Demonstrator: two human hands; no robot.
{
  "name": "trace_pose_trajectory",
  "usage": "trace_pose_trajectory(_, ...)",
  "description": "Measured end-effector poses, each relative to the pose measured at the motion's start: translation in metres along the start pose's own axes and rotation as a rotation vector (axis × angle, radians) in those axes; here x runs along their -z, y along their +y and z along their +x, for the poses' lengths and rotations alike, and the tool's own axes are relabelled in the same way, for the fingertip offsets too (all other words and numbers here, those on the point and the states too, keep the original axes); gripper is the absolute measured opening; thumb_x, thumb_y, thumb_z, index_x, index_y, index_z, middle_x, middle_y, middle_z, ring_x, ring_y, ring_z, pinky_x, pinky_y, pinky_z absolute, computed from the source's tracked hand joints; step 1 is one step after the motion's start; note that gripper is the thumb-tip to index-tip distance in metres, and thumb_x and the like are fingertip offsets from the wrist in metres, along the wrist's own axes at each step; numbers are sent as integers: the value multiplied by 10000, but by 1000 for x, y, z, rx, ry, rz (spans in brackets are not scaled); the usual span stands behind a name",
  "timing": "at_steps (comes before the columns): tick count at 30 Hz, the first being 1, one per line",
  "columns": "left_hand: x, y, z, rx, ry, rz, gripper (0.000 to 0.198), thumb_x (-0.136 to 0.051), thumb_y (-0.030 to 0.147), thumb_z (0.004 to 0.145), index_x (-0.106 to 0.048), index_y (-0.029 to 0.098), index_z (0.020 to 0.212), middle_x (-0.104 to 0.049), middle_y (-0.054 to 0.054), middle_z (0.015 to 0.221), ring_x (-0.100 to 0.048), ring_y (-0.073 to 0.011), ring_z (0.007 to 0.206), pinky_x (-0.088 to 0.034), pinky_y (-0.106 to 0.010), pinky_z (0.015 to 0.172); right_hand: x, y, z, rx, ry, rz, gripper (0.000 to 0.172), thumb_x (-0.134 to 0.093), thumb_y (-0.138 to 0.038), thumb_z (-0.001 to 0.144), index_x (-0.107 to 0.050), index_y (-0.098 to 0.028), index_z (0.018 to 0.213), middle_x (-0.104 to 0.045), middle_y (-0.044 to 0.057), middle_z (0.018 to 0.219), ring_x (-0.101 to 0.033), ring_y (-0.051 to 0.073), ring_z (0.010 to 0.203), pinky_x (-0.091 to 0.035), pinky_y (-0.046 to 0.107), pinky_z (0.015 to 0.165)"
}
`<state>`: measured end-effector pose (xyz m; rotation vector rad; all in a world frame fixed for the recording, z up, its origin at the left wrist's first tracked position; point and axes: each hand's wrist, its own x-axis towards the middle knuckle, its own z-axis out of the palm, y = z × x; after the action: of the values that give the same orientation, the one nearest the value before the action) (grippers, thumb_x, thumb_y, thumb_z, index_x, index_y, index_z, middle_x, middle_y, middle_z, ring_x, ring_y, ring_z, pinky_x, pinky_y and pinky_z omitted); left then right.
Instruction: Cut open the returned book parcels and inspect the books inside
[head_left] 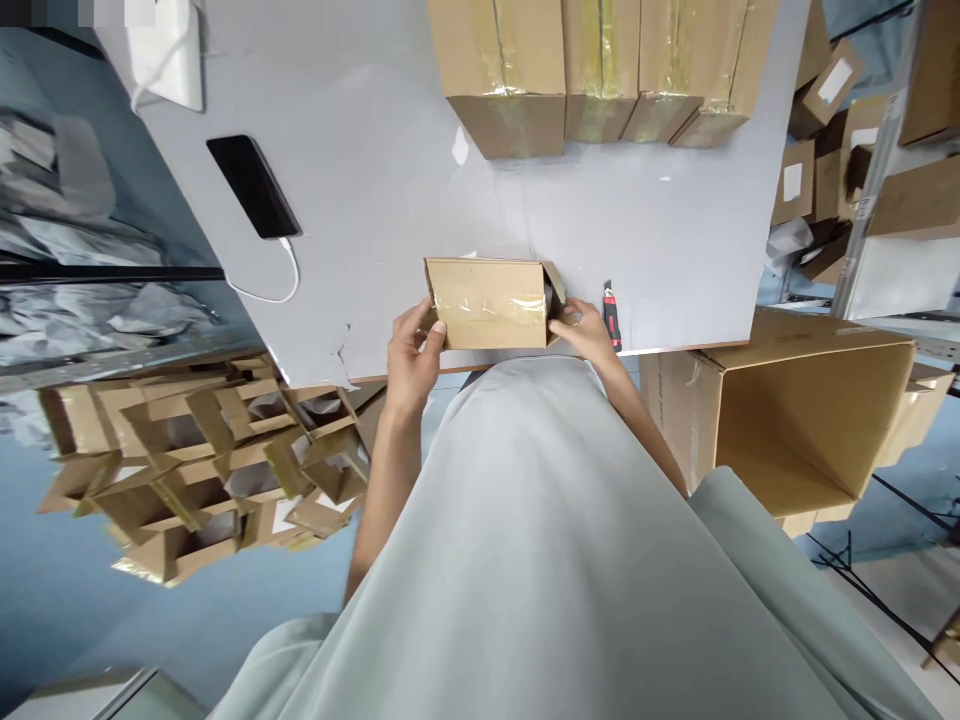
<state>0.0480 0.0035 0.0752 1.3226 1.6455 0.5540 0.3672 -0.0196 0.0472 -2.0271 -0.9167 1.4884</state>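
A small cardboard box (487, 300) with clear tape along its face lies at the table's front edge. My left hand (414, 362) grips its left end, thumb on the near corner and fingers behind. At the other end, my right hand (586, 330) pinches a lower flap beside the opening. That end stands open with a flap tilted out, and something dark shows inside, too shadowed to make out. Just right of my right hand lies a red and black utility knife (612, 318).
Several taped cartons (525, 125) line the table's far side. A black phone (255, 187) with a white cable lies at left, near a white device (169, 55). Opened boxes (202, 470) are piled below left; a large open carton (810, 420) stands right, below table level.
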Motion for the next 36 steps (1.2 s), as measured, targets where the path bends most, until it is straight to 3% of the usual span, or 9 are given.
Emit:
trace_pose_trajectory(4, -3, -1, 4, -5, -8, -40, 634, -714, 648, 1063, -704, 297, 1590, -648, -147, 1574, -643, -305, 1449, -599, -475, 1178, 3, -2, 4, -35, -12, 168, 523, -837, -400, 623, -739, -250, 1115, -758, 83, 1291, -682, 359, 1323, -508, 534, 1250)
trace_pose_trajectory(12, -13, -13, 10, -81, 19, -96, 656, -724, 668, 1033, -715, 308, 1580, -657, -149, 1524, -623, -313, 1455, -579, -474, 1200, 0, -3, 2, 94, -9, 319, 330, -731, -358, 607, -615, -278, 905, -700, 30, 1073, -652, 280, 1153, -519, 426, 1104)
trace_pose_trajectory(15, -18, -15, 13, -102, 18, -119, 640, -702, 650, 1046, -720, 292, 1575, -655, -154, 1495, -629, -306, 1434, -576, -471, 1200, 1, -5, 1, 176, -2, 319, 266, -686, -340, 636, -537, -289, 851, -696, 29, 1055, -657, 261, 1115, -523, 402, 1062)
trace_pose_trajectory(18, -22, -13, 18, -120, 19, -137, 615, -683, 625, 1059, -731, 275, 1562, -648, -157, 1477, -626, -300, 1424, -564, -462, 1212, 3, -8, -1, 205, 49, 211, 218, -666, -336, 704, -488, -295, 823, -732, 63, 1127, -673, 276, 1217, -530, 416, 1108)
trace_pose_trajectory(22, -25, -6, 22, -112, 32, -129, 555, -681, 587, 1067, -754, 283, 1526, -657, -141, 1429, -641, -280, 1343, -570, -450, 1191, 5, -17, -11, 193, 234, 4, 214, -663, -361, 835, -605, -272, 1021, -742, 131, 1273, -687, 296, 1312, -527, 485, 1216)
trace_pose_trajectory(26, -25, 0, 22, -123, 48, -129, 529, -675, 570, 1070, -768, 277, 1500, -678, -142, 1389, -648, -276, 1260, -584, -460, 1163, 0, -28, -36, 288, 370, -181, 421, -558, -450, 1060, -653, -241, 1413, -691, 193, 1484, -643, 319, 1428, -521, 566, 1264)
trace_pose_trajectory(28, -25, 2, 21, -124, 45, -129, 526, -680, 560, 1064, -772, 266, 1490, -687, -149, 1385, -646, -281, 1258, -593, -464, 1146, -4, -34, -47, 325, 336, -235, 502, -520, -497, 1116, -610, -268, 1554, -661, 184, 1569, -615, 324, 1484, -524, 591, 1273)
trace_pose_trajectory(31, -19, 5, 20, -121, 15, -120, 536, -675, 546, 1067, -757, 259, 1512, -684, -155, 1408, -647, -287, 1293, -613, -447, 1106, -14, -44, -53, 355, 249, -235, 552, -491, -535, 1141, -605, -260, 1606, -676, 183, 1566, -627, 323, 1488, -526, 591, 1292)
trace_pose_trajectory(36, 19, 20, 12, -145, -15, -86, 573, -636, 581, 1102, -712, 274, 1580, -650, -138, 1415, -674, -267, 1256, -643, -406, 1010, -33, -53, -40, 368, 133, -85, 693, -535, -661, 1106, -632, -196, 1611, -693, 217, 1521, -680, 338, 1449, -603, 541, 1224)
